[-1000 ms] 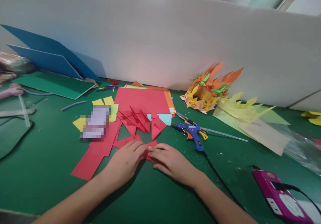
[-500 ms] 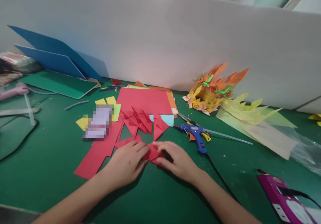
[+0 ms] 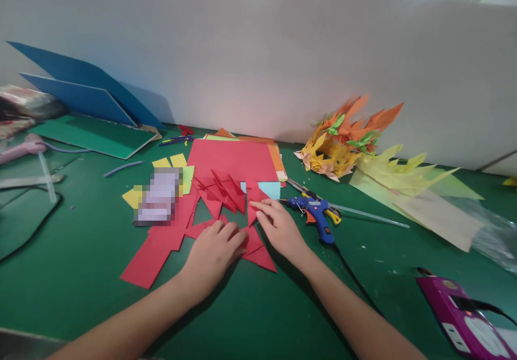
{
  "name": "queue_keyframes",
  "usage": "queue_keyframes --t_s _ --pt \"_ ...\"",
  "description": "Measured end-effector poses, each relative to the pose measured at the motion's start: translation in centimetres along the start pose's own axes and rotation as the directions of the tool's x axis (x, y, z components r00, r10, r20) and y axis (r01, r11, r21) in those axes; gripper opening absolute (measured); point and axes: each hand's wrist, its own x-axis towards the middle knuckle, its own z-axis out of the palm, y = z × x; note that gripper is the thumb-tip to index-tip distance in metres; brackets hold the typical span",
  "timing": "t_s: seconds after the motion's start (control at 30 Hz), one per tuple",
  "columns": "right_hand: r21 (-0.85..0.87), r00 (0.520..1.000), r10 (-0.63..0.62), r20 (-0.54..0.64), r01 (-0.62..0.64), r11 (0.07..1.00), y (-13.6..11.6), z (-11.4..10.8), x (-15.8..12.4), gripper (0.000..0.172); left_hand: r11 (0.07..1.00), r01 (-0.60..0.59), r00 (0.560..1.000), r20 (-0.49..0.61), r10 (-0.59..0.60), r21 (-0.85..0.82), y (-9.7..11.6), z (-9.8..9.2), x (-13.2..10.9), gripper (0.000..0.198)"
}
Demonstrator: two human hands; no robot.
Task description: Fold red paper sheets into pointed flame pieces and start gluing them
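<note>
My left hand (image 3: 216,255) rests on the table with curled fingers, closed on the left edge of a folded red paper piece (image 3: 258,252). The underside of that grip is hidden. My right hand (image 3: 280,231) is at another folded red paper piece (image 3: 253,193) just beyond, its index finger stretched out over it and the thumb a little apart. Several pointed, folded red pieces (image 3: 222,190) lie to the left of that one. One more flat red piece (image 3: 197,229) lies partly behind my left hand.
A red sheet (image 3: 234,161) tops a paper stack. Left are red strips (image 3: 149,258) and a blurred-out phone (image 3: 159,196). Right are a blue glue gun (image 3: 319,214) with cord, orange-yellow paper crowns (image 3: 343,139), a pale yellow crown (image 3: 404,169) and a purple power strip (image 3: 460,314).
My right hand has left the nearer folded red piece and moved up and forward to the red piece beyond. My left hand stays with the nearer piece, shifted slightly right.
</note>
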Motion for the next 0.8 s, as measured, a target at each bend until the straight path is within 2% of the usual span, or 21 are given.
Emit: queue_keyframes --t_s 0.13,0.23,0.4,0.53,0.67,0.8 --pt "0.033 0.985 -0.024 -0.169 0.03 0.999 -0.9 -1.0 -0.1 0.027 0.996 -0.001 1.0 0.014 0.003 -0.086 -0.7 -0.2 0.2 0.011" --pt "0.049 0.975 -0.042 -0.217 0.054 0.997 -1.7 -2.2 -0.7 0.024 0.987 0.035 0.999 0.033 -0.03 -0.159 -1.6 -0.1 0.2 0.011" --pt "0.077 0.994 0.025 -0.108 -0.016 0.997 -1.8 -3.2 -3.0 0.026 0.972 0.069 0.997 0.04 -0.062 -0.223 -2.2 0.0 0.1 0.01" --pt "0.068 0.991 0.129 -0.019 -0.128 0.989 -1.4 -3.3 -4.9 0.026 0.969 0.079 0.997 0.024 -0.076 -0.235 -2.0 -0.1 0.0 0.022" --pt "0.089 0.971 0.227 0.076 -0.233 0.968 -1.3 -3.3 -5.7 0.011 0.954 0.091 0.995 -0.016 -0.1 -0.287 -1.7 -0.1 -0.1 0.02" --pt "0.06 0.968 0.188 0.167 -0.2 0.978 -1.0 -3.3 -5.5 0.033 0.958 0.098 0.992 -0.05 -0.115 -0.271 -1.5 -0.1 -0.2 0.023"
